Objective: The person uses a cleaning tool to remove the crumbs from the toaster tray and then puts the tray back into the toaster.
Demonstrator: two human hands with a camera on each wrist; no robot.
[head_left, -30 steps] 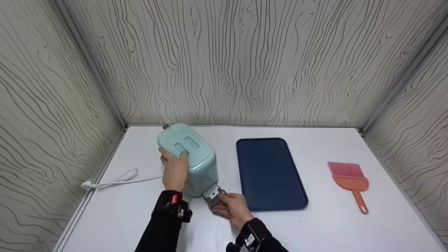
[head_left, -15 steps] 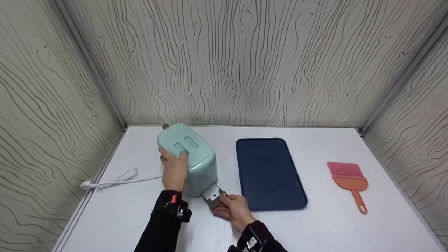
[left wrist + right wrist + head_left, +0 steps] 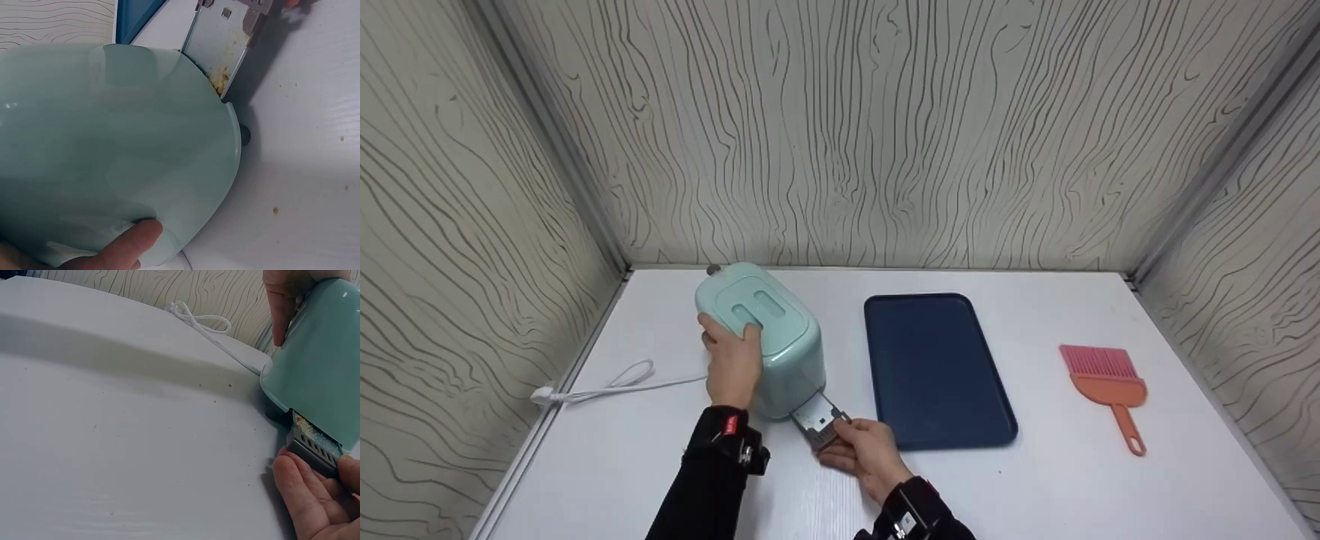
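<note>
Left of centre on the white table [image 3: 1072, 495], the mint toaster [image 3: 784, 341] stands with its metal crumb tray [image 3: 817, 417] jutting from the near end. I see the right hand [image 3: 864, 451] pinching that tray's outer edge, thumb above and fingers beneath; the left hand [image 3: 733, 367] grips the toaster across its top and left side. Over the last second the crumb tray slides slightly farther out, toward near right, while the toaster looks steady. I read that as slow progress in drawing it free; its inner end is still inside, and with crumbs [image 3: 220, 81] there, I'd want it level. A red label [image 3: 730, 425] on the left wristband [image 3: 712, 441] carries markings too small for me to read.
</note>
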